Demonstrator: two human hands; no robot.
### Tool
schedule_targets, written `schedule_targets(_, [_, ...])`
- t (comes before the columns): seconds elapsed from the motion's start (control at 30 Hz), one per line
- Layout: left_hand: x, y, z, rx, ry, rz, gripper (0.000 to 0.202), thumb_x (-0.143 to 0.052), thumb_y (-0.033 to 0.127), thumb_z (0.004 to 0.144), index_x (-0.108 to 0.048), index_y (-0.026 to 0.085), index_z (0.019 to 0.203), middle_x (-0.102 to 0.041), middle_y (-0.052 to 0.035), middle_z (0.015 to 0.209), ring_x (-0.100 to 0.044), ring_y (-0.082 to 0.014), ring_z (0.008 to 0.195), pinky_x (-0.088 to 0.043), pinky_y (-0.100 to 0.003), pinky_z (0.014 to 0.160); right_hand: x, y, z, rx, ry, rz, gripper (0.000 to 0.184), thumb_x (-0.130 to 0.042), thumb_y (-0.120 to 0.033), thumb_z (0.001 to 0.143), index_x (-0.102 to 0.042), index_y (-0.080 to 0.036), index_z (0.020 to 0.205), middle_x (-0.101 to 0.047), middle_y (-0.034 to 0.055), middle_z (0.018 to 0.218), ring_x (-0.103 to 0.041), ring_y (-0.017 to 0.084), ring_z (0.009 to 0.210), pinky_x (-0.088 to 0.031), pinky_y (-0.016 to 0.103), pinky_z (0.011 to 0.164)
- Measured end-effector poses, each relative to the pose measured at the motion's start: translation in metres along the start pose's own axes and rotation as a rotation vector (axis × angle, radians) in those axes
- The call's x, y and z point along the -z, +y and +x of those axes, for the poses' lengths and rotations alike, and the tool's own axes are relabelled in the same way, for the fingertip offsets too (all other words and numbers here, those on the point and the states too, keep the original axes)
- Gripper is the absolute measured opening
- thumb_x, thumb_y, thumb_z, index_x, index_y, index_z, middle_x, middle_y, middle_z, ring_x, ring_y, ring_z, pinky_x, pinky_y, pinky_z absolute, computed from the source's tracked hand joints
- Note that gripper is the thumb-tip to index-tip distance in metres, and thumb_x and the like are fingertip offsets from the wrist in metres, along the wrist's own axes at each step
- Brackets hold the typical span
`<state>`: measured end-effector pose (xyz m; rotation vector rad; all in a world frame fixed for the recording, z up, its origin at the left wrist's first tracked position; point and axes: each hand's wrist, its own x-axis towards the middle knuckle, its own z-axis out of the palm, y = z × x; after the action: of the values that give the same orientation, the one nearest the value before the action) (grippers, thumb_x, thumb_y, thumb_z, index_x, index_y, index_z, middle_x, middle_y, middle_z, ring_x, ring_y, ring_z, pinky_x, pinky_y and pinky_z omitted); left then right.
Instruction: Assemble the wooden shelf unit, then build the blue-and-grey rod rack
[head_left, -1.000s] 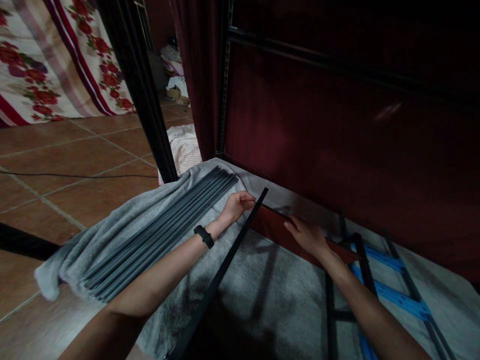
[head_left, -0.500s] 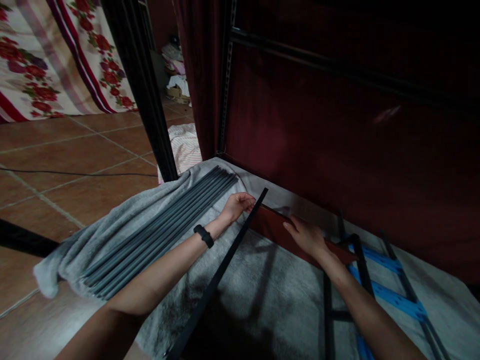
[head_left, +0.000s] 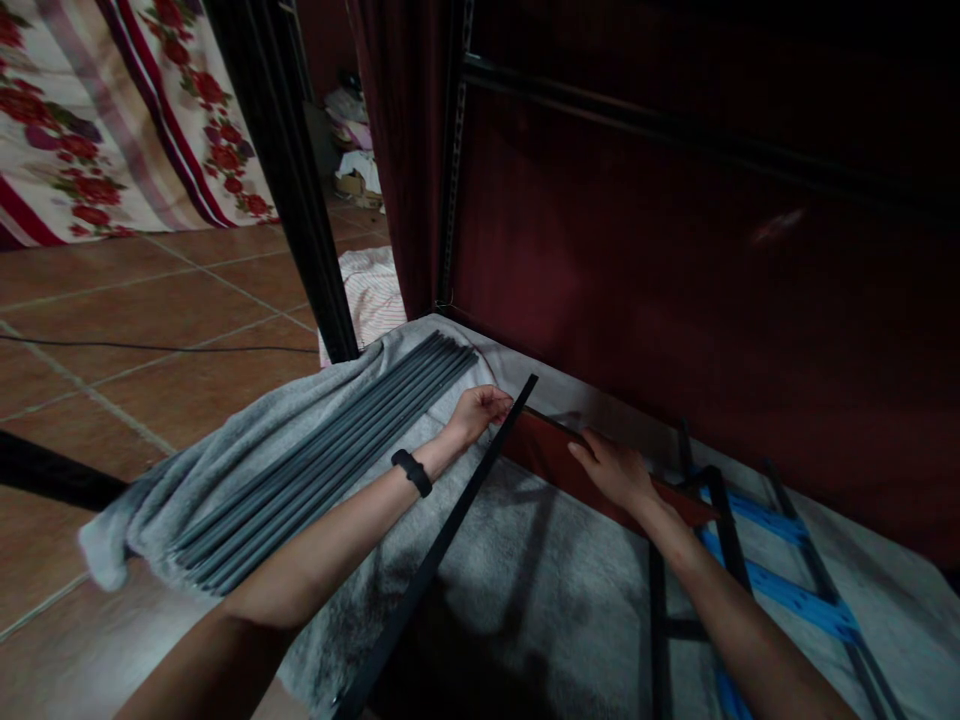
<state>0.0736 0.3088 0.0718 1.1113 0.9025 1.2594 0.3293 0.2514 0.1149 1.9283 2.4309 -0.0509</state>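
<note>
My left hand, with a black band on its wrist, is curled closed at the upper end of a long black metal bar that slants down toward me. My right hand lies with its fingers over the top edge of a dark red panel standing on edge on the grey blanket. A bundle of several grey rods lies on the blanket just left of my left hand.
A tall dark red cabinet wall with black rails rises right behind the panel. A black frame with blue straps lies at the right. A black post stands on the tiled floor; flowered fabric hangs at far left.
Almost nothing has moved; both hands stay where they were, and the view has shifted slightly.
</note>
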Motion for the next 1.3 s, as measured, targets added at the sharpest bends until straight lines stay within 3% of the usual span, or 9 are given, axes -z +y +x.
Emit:
schedule_targets(0.13, [-0.003, 0.002, -0.002, -0.025, -0.009, -0.025, 0.029, -0.084, 0.034, 0.065, -0.068, 0.014, 0.078, -0.067, -0.0019, 0.069, -0.058, -0.0119, 0.061, -0.046, -0.024, 0.061, -0.001, 0.0, -0.001, 0.009, 0.012, 0.004, 0.047, -0.029, -0.049, 0.103, -0.059, -0.021, 0.126, -0.072, 0.0088, 0.117, -0.068, 0.026, 0.107, -0.049, 0.036, 0.085])
schedule_targets(0.23, [-0.004, 0.001, -0.005, -0.006, -0.01, -0.049, 0.033, -0.082, 0.042, 0.069, -0.069, 0.015, 0.085, -0.068, -0.0017, 0.073, -0.059, -0.0121, 0.064, -0.045, -0.023, 0.061, -0.002, 0.001, -0.001, 0.005, 0.026, -0.008, 0.046, -0.03, -0.049, 0.103, -0.061, -0.022, 0.122, -0.073, 0.0081, 0.112, -0.069, 0.025, 0.105, -0.049, 0.035, 0.084])
schedule_targets(0.37, [-0.005, -0.005, -0.001, 0.005, 0.01, 0.035, 0.038, -0.077, 0.05, 0.073, -0.065, 0.014, 0.071, -0.06, -0.0004, 0.061, -0.051, -0.0102, 0.054, -0.039, -0.022, 0.053, -0.002, 0.001, -0.001, -0.003, 0.02, -0.014, 0.044, -0.03, -0.05, 0.103, -0.062, -0.024, 0.118, -0.074, 0.007, 0.108, -0.07, 0.025, 0.101, -0.048, 0.035, 0.081])
schedule_targets(0.63, [-0.007, -0.001, -0.001, -0.02, 0.002, -0.017, 0.03, -0.078, 0.042, 0.073, -0.066, 0.015, 0.079, -0.064, -0.0004, 0.067, -0.056, -0.0109, 0.06, -0.042, -0.021, 0.056, -0.001, 0.002, -0.001, 0.029, 0.037, 0.026, 0.043, -0.029, -0.049, 0.103, -0.061, -0.023, 0.117, -0.074, 0.0068, 0.108, -0.069, 0.026, 0.102, -0.047, 0.035, 0.081])
schedule_targets(0.73, [-0.01, 0.001, -0.002, -0.001, 0.04, 0.008, 0.031, -0.077, 0.042, 0.075, -0.063, 0.016, 0.073, -0.059, 0.0008, 0.061, -0.051, -0.0098, 0.054, -0.037, -0.021, 0.052, -0.001, 0.002, -0.001, 0.022, 0.043, 0.021, 0.042, -0.03, -0.048, 0.103, -0.061, -0.024, 0.116, -0.074, 0.0063, 0.107, -0.069, 0.025, 0.1, -0.047, 0.034, 0.079])
schedule_targets(0.93, [-0.013, 0.003, -0.002, -0.033, 0.054, -0.005, 0.019, -0.077, 0.027, 0.071, -0.063, 0.015, 0.075, -0.063, 0.0001, 0.064, -0.052, -0.0098, 0.057, -0.038, -0.021, 0.054, 0.001, 0.0, -0.002, 0.024, 0.031, 0.027, 0.043, -0.029, -0.049, 0.103, -0.062, -0.024, 0.116, -0.074, 0.0066, 0.105, -0.07, 0.024, 0.098, -0.047, 0.034, 0.078])
schedule_targets(1.03, [-0.012, 0.001, -0.005, -0.011, 0.059, -0.008, 0.022, -0.075, 0.033, 0.075, -0.064, 0.015, 0.079, -0.062, 0.0002, 0.065, -0.053, -0.0104, 0.057, -0.038, -0.021, 0.054, -0.001, 0.001, -0.002, 0.02, 0.04, 0.007, 0.044, -0.029, -0.05, 0.103, -0.062, -0.023, 0.116, -0.074, 0.0068, 0.104, -0.07, 0.025, 0.096, -0.047, 0.034, 0.078])
schedule_targets(1.13, [-0.011, -0.001, -0.004, 0.009, 0.068, 0.037, 0.027, -0.072, 0.04, 0.078, -0.062, 0.015, 0.072, -0.058, 0.0008, 0.058, -0.048, -0.0098, 0.052, -0.035, -0.021, 0.05, -0.003, 0.001, -0.002, 0.026, 0.055, 0.002, 0.045, -0.029, -0.05, 0.102, -0.062, -0.023, 0.117, -0.073, 0.0073, 0.103, -0.069, 0.025, 0.096, -0.047, 0.034, 0.078])
schedule_targets(1.3, [-0.012, 0.001, -0.001, -0.039, 0.051, 0.063, 0.021, -0.074, 0.032, 0.073, -0.063, 0.015, 0.072, -0.06, 0.0008, 0.061, -0.048, -0.0096, 0.054, -0.035, -0.021, 0.051, -0.003, 0.001, -0.001, 0.032, 0.062, -0.006, 0.044, -0.03, -0.049, 0.102, -0.062, -0.023, 0.116, -0.074, 0.007, 0.102, -0.069, 0.024, 0.095, -0.046, 0.033, 0.076])
